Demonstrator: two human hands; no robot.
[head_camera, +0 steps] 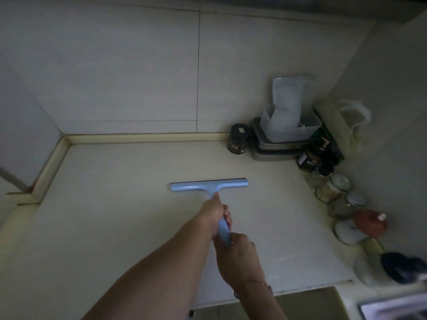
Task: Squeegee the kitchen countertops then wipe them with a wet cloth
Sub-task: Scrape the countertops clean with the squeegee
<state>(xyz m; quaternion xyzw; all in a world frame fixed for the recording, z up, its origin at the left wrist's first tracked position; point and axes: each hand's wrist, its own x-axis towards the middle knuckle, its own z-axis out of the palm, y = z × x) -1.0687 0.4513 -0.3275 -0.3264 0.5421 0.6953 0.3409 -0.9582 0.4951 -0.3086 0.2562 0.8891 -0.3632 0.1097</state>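
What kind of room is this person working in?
Most likely a home kitchen: a pale countertop meets tiled walls, jars and stacked food containers crowd the corner, and both hands grip a blue squeegee.

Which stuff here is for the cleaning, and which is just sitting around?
For the job:
blue squeegee
countertop
left hand and right hand, both gripping the squeegee's handle

Just sitting there:
dark jar
stacked containers
glass jars
red bottle
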